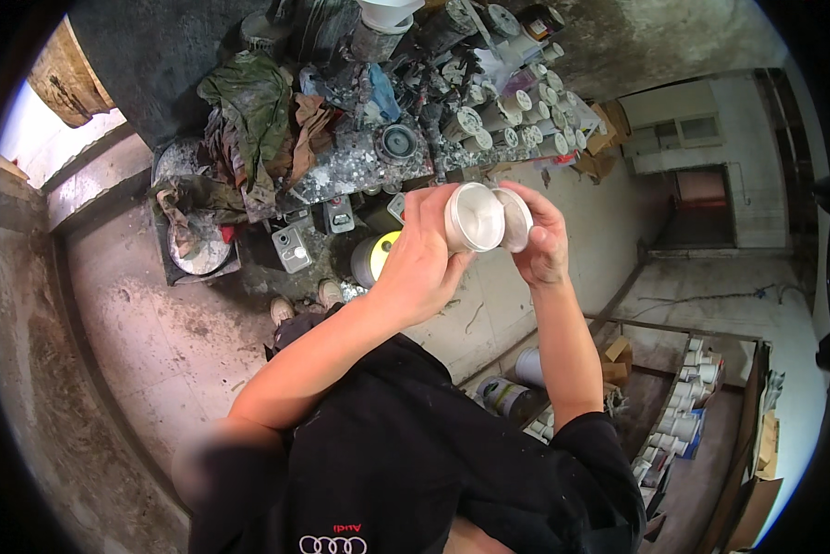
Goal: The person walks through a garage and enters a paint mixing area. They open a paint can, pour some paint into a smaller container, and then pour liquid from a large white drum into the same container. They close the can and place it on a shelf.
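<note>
My left hand (417, 260) is wrapped round a small white plastic tub (477, 218), tilted so that its open mouth faces me. The inside looks pale, and I cannot tell whether anything lies at the bottom. Right beside the tub's rim, my right hand (544, 247) grips a round whitish lid (516, 222) by its edge, held on its side. Both hands are raised in front of my chest, with the far workbench beyond them.
The paint-splattered workbench (341, 174) carries several white tubs (466, 122), crumpled rags (253, 111) and a dark round can (397, 142). Metal tins (292, 247) and a yellow-topped bucket (370, 261) stand below it. More tubs (683, 425) line a rack at the right.
</note>
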